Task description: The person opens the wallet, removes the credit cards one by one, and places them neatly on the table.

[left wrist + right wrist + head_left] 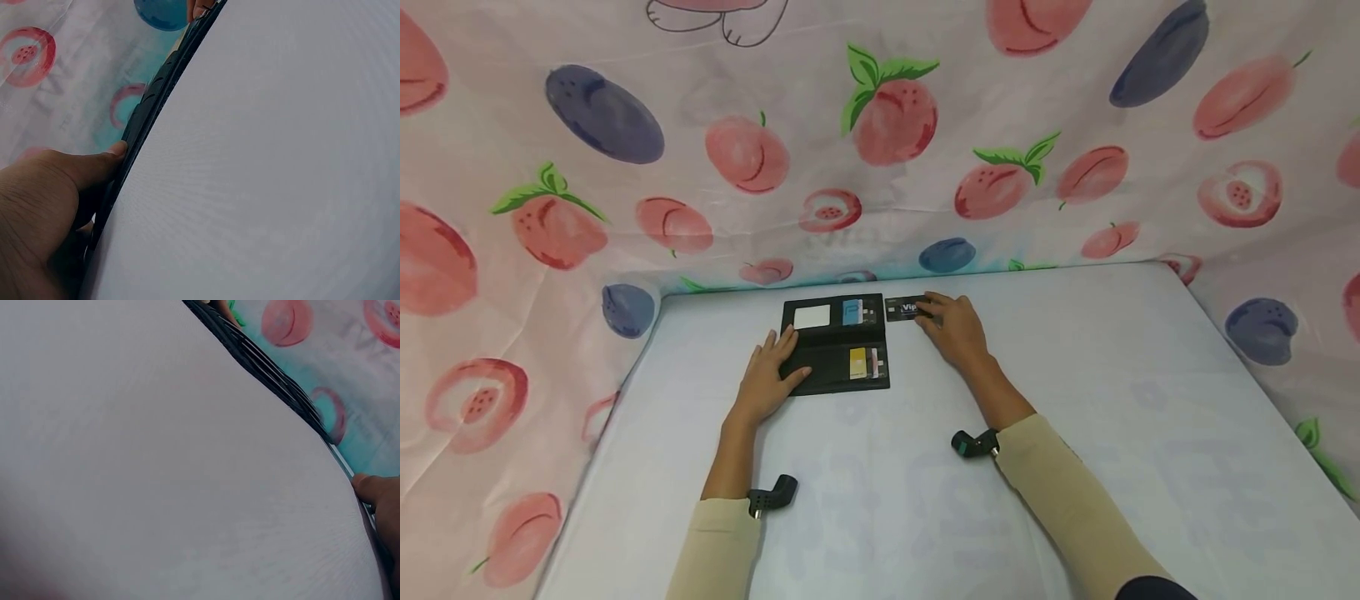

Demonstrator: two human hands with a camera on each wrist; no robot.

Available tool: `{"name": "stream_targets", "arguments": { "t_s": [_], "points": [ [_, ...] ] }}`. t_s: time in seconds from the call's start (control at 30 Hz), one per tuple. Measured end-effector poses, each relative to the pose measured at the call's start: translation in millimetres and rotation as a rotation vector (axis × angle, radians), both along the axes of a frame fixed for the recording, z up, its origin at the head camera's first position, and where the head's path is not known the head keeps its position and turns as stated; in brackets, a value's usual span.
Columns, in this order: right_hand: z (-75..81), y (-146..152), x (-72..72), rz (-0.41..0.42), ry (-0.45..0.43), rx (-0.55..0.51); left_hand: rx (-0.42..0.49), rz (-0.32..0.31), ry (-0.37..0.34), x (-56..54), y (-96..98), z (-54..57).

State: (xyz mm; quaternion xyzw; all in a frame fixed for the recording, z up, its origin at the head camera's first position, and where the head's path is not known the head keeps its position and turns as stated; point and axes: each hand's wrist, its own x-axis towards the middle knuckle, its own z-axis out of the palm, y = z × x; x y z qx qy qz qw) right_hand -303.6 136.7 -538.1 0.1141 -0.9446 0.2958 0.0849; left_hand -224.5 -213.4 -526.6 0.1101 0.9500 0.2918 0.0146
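A black bifold wallet lies unfolded on the white table. Its upper half has a white panel and a blue card in the slots; a yellow card sits in the lower half. My left hand rests on the wallet's left side, fingers and thumb spread; in the left wrist view its thumb presses the edge. Just right of the upper half, my right hand pinches a black card marked "Vip" by its right end, flat near the tabletop.
The white-covered table stretches around the wallet. Behind it and at both sides hangs a pink curtain printed with fruit. A small black camera is strapped to each wrist, below the tan sleeves.
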Motion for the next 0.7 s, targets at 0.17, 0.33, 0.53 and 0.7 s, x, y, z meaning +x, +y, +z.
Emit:
{"name": "stream_targets", "arguments": {
  "t_s": [0.17, 0.33, 0.53, 0.7],
  "points": [
    [-0.3, 0, 0.8, 0.001, -0.006, 0.007, -0.002, 0.003, -0.004, -0.1, -0.6, -1.3],
    [0.0, 0, 1.5, 0.014, -0.003, 0.011, 0.003, 0.004, -0.001, -1.4, -1.2, -3.0],
    [0.8, -4, 3.7, 0.018, 0.062, -0.017, 0.005, 0.003, -0.001, -2.1, -3.2, -3.8],
    [4.9, -11, 9.1, 0.067, 0.096, -0.049, 0.003, 0.014, 0.001, -2.0, -2.4, -5.1]
  ]
}}
